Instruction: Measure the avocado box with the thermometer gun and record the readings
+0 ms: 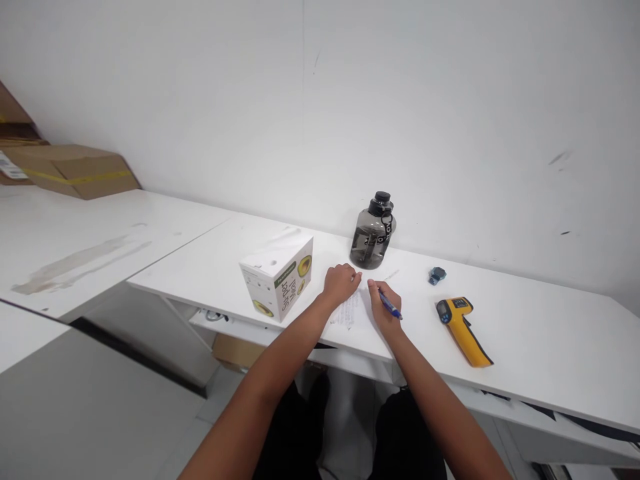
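A white sheet of paper (347,312) with lines of handwriting lies on the white table in front of me. My right hand (384,305) is closed round a blue pen (391,305), whose rear end points down toward my wrist. The writing end is hidden by my fingers. At the paper's upper left rests my left hand (341,283), its fingers curled in; whatever they may hold is hidden. Left of that hand stands a white box (294,283) with avocado pictures. Behind both hands is a dark see-through water bottle (371,237) with a black lid.
A yellow and black infrared thermometer (465,333) lies to the right, with a small dark blue object (437,275) behind it. Cardboard boxes (75,170) stand on the far left table. A white wall (225,100) closes off the back. An open shelf (235,328) runs under the tabletop.
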`<state>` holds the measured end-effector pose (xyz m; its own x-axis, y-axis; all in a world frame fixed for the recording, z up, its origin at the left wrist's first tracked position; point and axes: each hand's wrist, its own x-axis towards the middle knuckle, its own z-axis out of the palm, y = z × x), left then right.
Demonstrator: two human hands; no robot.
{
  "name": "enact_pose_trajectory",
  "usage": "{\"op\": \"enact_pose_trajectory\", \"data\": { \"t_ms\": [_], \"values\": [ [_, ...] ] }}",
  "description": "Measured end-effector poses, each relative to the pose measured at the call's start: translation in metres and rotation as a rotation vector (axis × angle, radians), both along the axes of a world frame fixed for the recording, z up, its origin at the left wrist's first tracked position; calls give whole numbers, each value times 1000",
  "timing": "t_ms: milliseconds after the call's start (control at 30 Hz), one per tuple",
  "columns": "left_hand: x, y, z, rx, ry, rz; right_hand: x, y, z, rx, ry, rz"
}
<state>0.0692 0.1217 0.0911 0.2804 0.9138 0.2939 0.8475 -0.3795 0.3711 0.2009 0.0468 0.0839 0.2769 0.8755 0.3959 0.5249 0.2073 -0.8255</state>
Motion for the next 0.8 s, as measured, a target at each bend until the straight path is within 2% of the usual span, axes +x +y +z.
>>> {"op": "enact_pose_trajectory", "data": {
  "t_ms": [100, 300, 567, 700, 800],
  "values": [
    [-1, 2, -2, -13, 19, -16, 0, 6, -6, 150, -86, -30],
    [-2, 4, -3, -28, 29, -37, 5, 14, -19, 22, 16, 54],
    [-3, 5, -3, -22, 20, -53, 20, 19, -37, 89, -4, 156],
    [-3, 3, -3, -13, 17, -65, 19, 23, -42, 103, -4, 112],
    [-3, 2, -5, -10, 12, -61, 20, 24, -38, 95, -51, 29]
  ]
}}
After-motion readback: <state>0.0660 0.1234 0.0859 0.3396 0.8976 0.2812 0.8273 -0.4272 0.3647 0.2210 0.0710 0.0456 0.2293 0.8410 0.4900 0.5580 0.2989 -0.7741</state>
